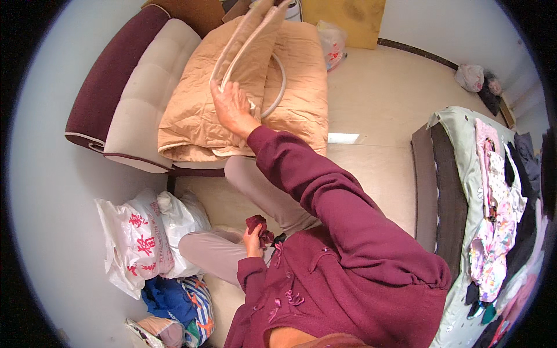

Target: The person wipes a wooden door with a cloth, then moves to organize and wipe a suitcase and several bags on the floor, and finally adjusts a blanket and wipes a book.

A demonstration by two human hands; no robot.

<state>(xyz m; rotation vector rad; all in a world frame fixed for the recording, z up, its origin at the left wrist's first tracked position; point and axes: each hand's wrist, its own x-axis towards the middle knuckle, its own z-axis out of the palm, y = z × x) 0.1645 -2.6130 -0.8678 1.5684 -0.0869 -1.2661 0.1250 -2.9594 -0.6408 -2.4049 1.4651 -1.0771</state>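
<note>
A tan quilted blanket (300, 91) with pale piping lies folded in thick layers on a sofa seat. Reaching over it, my right hand (233, 104) grips a raised, piped edge of tan fabric that rises towards the top of the picture. A pale curved cord or piping loop (282, 82) rests on the blanket to the right of that hand. Low by my lap, my left hand (254, 240) holds a crumpled dark red cloth (256, 224). A small black item beside this cloth is partly hidden.
The sofa's cream cushion (148, 87) and maroon bolster (117, 74) stand along the left wall. White plastic bags (139, 243) and a blue cloth (167, 300) sit on the floor at left. Clothes (496, 235) lie on a covered bed (452, 130) at right. A yellowish board (348, 21) leans behind.
</note>
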